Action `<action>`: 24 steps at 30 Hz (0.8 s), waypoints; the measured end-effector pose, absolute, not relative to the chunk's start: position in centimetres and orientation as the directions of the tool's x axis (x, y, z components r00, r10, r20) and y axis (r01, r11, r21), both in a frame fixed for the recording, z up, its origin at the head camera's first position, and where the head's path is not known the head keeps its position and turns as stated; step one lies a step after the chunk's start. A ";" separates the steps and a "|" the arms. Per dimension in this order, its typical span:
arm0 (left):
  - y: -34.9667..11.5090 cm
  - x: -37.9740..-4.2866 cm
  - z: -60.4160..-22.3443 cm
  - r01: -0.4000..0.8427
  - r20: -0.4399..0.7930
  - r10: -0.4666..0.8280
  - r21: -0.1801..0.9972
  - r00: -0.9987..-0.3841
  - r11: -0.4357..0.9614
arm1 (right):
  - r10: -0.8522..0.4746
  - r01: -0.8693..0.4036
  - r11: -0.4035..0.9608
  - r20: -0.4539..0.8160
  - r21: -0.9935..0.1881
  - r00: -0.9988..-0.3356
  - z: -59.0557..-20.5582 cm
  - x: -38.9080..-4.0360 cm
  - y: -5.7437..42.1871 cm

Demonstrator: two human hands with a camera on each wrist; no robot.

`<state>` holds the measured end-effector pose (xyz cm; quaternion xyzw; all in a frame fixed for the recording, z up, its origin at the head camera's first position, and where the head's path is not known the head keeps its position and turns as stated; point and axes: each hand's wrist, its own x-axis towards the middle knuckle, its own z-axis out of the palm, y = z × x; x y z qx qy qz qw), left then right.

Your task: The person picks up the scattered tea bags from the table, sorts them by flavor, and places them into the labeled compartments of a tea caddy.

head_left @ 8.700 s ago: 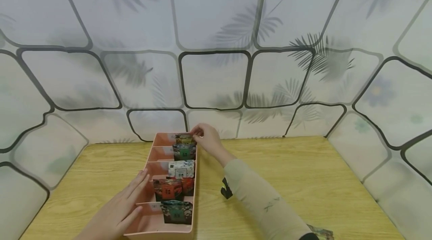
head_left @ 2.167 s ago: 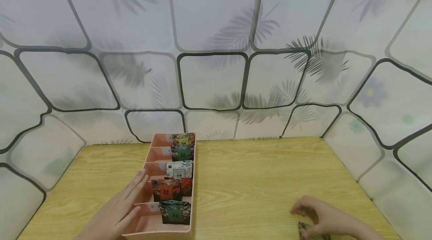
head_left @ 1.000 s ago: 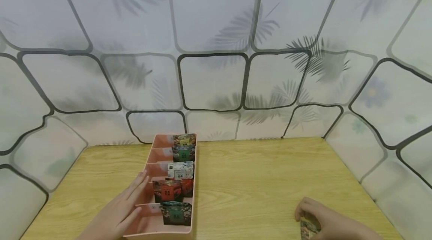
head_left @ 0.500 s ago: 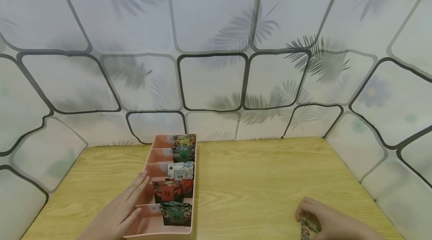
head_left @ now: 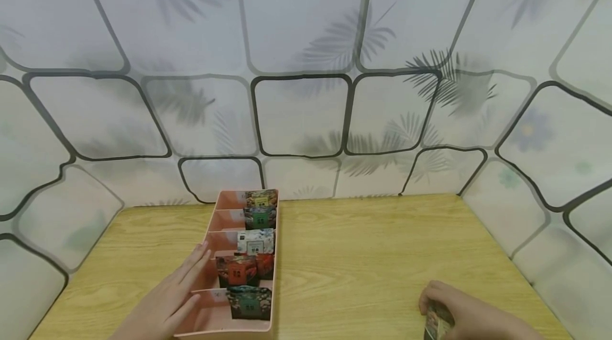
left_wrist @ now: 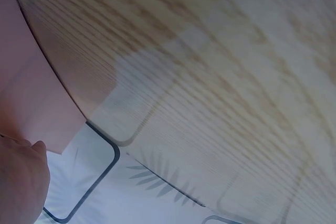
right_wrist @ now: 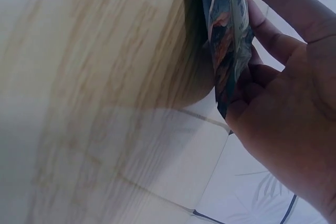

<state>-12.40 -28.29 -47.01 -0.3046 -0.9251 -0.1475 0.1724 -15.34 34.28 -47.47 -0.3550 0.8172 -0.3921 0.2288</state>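
Observation:
At the lower right in the head view, my right hand (head_left: 466,311) grips a small printed sachet (head_left: 436,321) between curled fingers and thumb. The right wrist view shows the sachet (right_wrist: 227,40) edge-on, standing up against the fingers over the wood table. My left hand (head_left: 164,297) lies along the left side of a long pink compartment box (head_left: 210,316), fingers straight, its fingertips at the rim. Inside the box, sachets stand toward the right side: a yellow-labelled one (head_left: 262,199), a green one (head_left: 260,218), a white one (head_left: 256,242), red ones (head_left: 236,272) and a dark green one (head_left: 249,303).
The wood-grain table (head_left: 354,255) stretches between the box and my right hand. Behind it rises a pale curtain-like backdrop (head_left: 306,111) with dark outlines and leaf prints, which also closes in both sides. Small white labels (head_left: 220,294) mark the compartments.
My right hand has moved from the yellow-labelled sachet at the box's far end to the lower right and taken hold of another sachet, now tilted up slightly. My left hand has stayed put.

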 end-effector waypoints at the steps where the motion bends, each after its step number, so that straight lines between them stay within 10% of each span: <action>1: -28.3 -12.4 -47.0 0.614 0.409 0.512 0.169 -0.756 0.771 | -0.759 -0.389 0.434 -0.098 -0.812 -0.644 -47.5 -15.4 34.3; 24: -28.2 -12.4 -47.0 0.608 0.401 0.510 0.167 -0.761 0.776 | -0.734 -0.346 0.450 -0.120 -0.823 -0.668 -46.1 -17.2 32.6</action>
